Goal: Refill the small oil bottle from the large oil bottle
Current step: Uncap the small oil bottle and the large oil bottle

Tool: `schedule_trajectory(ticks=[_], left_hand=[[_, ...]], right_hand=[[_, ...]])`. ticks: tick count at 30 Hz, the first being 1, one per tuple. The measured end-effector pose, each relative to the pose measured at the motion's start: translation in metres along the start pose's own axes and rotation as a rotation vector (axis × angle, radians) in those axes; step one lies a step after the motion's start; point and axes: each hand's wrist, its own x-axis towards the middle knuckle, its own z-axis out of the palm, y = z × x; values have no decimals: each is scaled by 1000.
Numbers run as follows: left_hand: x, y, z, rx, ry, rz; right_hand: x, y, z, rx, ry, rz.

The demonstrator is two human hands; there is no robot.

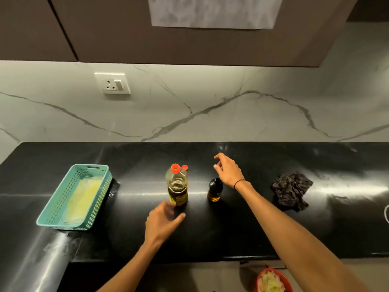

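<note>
Small oil bottle [215, 190]: dark cap on, upright on black counter [242, 228], thin amber layer at bottom, i.e. nearly empty. Sits just under and nearer the camera than the right hand [228, 170]; fingers loosely spread, holding nothing, not touching the cap. Looks like a reach past or over the bottle, prob. to take it or its cap.

Large oil bottle [177, 186]: upright, red cap on, oil approx. halfway up, yellow label facing camera. Stands just beyond the left hand [164, 223] fingertips; hand relaxed, grasping nothing, contact w/ bottle base not certain (motion blur). Judged: steadying or about to grip for the pour.

Both bottles stand near each other, between the two hands, handy for a short transfer. Neither is opened yet.

Count: 2 bottles, 2 hands, 1 teal basket [52, 209] well left of left-hand fingers, 1 dark cloth [291, 189] right of right wrist, likely for drips, 1 red bowl [273, 280] at bottom edge.
</note>
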Motion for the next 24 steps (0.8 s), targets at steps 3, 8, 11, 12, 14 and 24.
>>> schedule_trajectory(ticks=[3, 8, 11, 12, 14, 24], left_hand=[[-17, 8, 33, 38, -202, 84], [-6, 51, 81, -90, -265, 19], [9, 67, 98, -96, -297, 10], [15, 71, 102, -99, -308, 15], [27, 78, 108, -114, -317, 11], [79, 86, 146, -199, -189, 48]], right_hand=[[-29, 26, 10, -28, 139, -36], [-68, 53, 52, -442, 89, -163], [-67, 50, 74, -524, 25, -111], [-63, 48, 79, -518, 10, -93], [-52, 44, 88, -510, -11, -64], [-23, 56, 114, -547, 48, -23]])
